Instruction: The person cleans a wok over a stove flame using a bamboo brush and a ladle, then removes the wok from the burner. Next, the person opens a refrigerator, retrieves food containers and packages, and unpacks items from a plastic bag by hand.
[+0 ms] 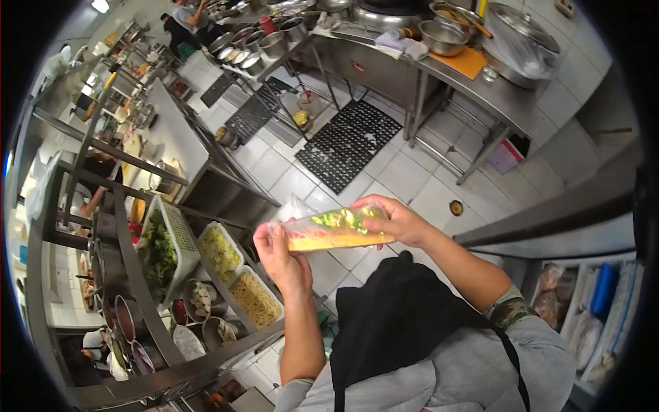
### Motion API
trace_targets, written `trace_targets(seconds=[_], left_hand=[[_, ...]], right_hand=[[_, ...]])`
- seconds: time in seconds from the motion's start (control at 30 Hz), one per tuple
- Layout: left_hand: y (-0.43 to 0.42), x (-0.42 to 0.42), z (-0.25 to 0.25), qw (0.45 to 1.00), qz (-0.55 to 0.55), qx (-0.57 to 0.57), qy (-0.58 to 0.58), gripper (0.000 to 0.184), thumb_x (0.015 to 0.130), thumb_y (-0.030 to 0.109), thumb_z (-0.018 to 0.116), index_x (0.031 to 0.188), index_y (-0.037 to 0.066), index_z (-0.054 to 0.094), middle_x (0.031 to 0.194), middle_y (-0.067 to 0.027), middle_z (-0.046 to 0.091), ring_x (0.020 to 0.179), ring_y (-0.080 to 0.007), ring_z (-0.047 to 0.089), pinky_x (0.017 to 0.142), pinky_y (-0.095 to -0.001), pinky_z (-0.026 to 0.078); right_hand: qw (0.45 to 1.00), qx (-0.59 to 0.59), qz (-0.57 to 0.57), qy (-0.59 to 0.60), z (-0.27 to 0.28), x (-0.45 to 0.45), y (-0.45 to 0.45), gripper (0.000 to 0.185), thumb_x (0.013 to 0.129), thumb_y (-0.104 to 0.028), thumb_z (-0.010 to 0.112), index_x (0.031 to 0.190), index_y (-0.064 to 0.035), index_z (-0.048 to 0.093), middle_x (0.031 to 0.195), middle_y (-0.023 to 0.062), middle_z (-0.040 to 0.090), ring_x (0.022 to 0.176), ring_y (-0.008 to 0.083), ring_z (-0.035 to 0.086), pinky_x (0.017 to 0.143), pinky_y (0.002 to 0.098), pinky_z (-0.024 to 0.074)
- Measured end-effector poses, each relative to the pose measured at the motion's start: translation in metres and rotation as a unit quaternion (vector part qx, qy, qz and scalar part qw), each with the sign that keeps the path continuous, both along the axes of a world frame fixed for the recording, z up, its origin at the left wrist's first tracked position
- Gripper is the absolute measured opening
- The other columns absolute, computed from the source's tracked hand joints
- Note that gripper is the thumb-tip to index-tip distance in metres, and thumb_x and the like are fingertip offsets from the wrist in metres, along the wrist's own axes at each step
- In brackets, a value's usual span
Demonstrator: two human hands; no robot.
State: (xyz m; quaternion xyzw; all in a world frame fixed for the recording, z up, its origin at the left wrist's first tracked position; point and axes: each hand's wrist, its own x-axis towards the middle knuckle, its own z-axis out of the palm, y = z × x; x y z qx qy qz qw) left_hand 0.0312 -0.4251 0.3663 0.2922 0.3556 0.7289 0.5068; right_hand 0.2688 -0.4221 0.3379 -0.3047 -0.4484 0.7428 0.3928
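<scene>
**Wrapped Package: Two-Handed Hold**

Your left hand (280, 255) grips one end of the wrapped package (333, 235); its thumb lies on the near face. Your right hand (391, 221) grips the opposite end, fingers closed around it, thumb pressed on the upper surface. The package is suspended above the tiled floor (405, 177), in front of your black apron (398, 309). Clear film covers it; yellow-orange shows along the lower edge, green along the top. Glare and size prevent reading any print on it.

To your left, a rack (121, 226) carries a white crate (184, 237) of leafy greens (156, 255), beside a tub of pale chopped vegetables (221, 253) and a tub of noodle-like strips (255, 300). Ahead, a black mat (350, 145) lies on the floor. Ahead right, the steel worktop (511, 96) supports a metal bowl (443, 38) and an orange board (463, 63). Below it sits a box (506, 156); its markings are too small to read.
</scene>
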Motion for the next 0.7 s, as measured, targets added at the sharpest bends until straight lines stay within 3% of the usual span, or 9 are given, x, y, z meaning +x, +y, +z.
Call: trace_targets(seconds=[0.07, 0.1, 0.2, 0.33, 0.5, 0.6, 0.7], left_hand=[[0.012, 0.003, -0.005, 0.998, 0.022, -0.003, -0.054, 0.018, 0.097, 0.015, 0.059, 0.108, 0.005, 0.048, 0.101, -0.0082, 0.058, 0.094, -0.0189, 0.061, 0.085, -0.0368, 0.052], [0.018, 0.004, -0.008, 0.999, 0.029, -0.008, -0.045, 0.021, 0.099, 0.023, 0.057, 0.107, 0.006, 0.048, 0.100, -0.0070, 0.058, 0.093, -0.0183, 0.060, 0.084, -0.0370, 0.051], [0.031, 0.004, -0.014, 0.998, -0.005, -0.028, -0.054, 0.023, 0.100, 0.028, 0.055, 0.107, 0.007, 0.048, 0.101, -0.0060, 0.057, 0.092, -0.0189, 0.059, 0.084, -0.0369, 0.051], [0.061, -0.001, -0.018, 0.995, 0.014, -0.046, -0.089, 0.024, 0.100, 0.032, 0.053, 0.105, 0.008, 0.051, 0.101, -0.0049, 0.057, 0.093, -0.0185, 0.058, 0.087, -0.0377, 0.049], [0.107, -0.034, -0.046, 0.991, -0.010, -0.101, -0.091, 0.016, 0.099, 0.022, 0.053, 0.106, 0.007, 0.052, 0.107, -0.0051, 0.059, 0.105, -0.0198, 0.057, 0.096, -0.0398, 0.044], [0.131, -0.051, -0.067, 0.984, -0.046, -0.142, -0.101, 0.025, 0.095, 0.021, 0.059, 0.114, 0.004, 0.054, 0.118, -0.0101, 0.059, 0.115, -0.0245, 0.056, 0.102, -0.0435, 0.043], [0.158, -0.068, -0.062, 0.977, -0.144, -0.119, -0.102, 0.020, 0.094, 0.015, 0.059, 0.111, 0.003, 0.055, 0.109, -0.0108, 0.063, 0.105, -0.0248, 0.062, 0.097, -0.0437, 0.048]], right_hand=[[0.997, 0.061, -0.031, 0.029, -0.016, -0.011, 0.024, 0.048, 0.090, -0.019, 0.069, 0.132, -0.0040, 0.049, 0.115, 0.0055, 0.061, 0.099, 0.0135, 0.061, 0.080, 0.0296, 0.0547], [0.997, 0.046, -0.028, 0.058, -0.021, -0.012, 0.032, 0.047, 0.089, -0.016, 0.070, 0.130, -0.0031, 0.051, 0.114, 0.0048, 0.061, 0.101, 0.0120, 0.059, 0.086, 0.0266, 0.0513], [0.994, -0.033, 0.057, 0.084, -0.014, -0.016, 0.054, 0.042, 0.088, -0.014, 0.070, 0.125, -0.0014, 0.054, 0.110, 0.0032, 0.062, 0.100, 0.0107, 0.059, 0.087, 0.0259, 0.0501], [0.996, -0.013, 0.005, 0.093, -0.056, -0.043, 0.090, 0.039, 0.088, -0.014, 0.071, 0.122, -0.0020, 0.056, 0.106, 0.0017, 0.062, 0.095, 0.0087, 0.060, 0.085, 0.0257, 0.0508], [0.993, -0.049, -0.027, 0.102, -0.055, -0.054, 0.147, 0.035, 0.086, -0.013, 0.072, 0.116, -0.0020, 0.057, 0.101, 0.0003, 0.062, 0.093, 0.0076, 0.060, 0.080, 0.0244, 0.0508], [0.997, -0.040, -0.004, 0.058, -0.057, -0.054, 0.191, 0.033, 0.085, -0.010, 0.072, 0.114, -0.0033, 0.058, 0.100, 0.0002, 0.062, 0.092, 0.0078, 0.060, 0.081, 0.0252, 0.0505], [0.995, -0.082, 0.015, 0.056, -0.052, -0.053, 0.233, 0.036, 0.085, -0.008, 0.071, 0.117, -0.0048, 0.055, 0.105, 0.0020, 0.061, 0.096, 0.0100, 0.060, 0.084, 0.0273, 0.0513]])
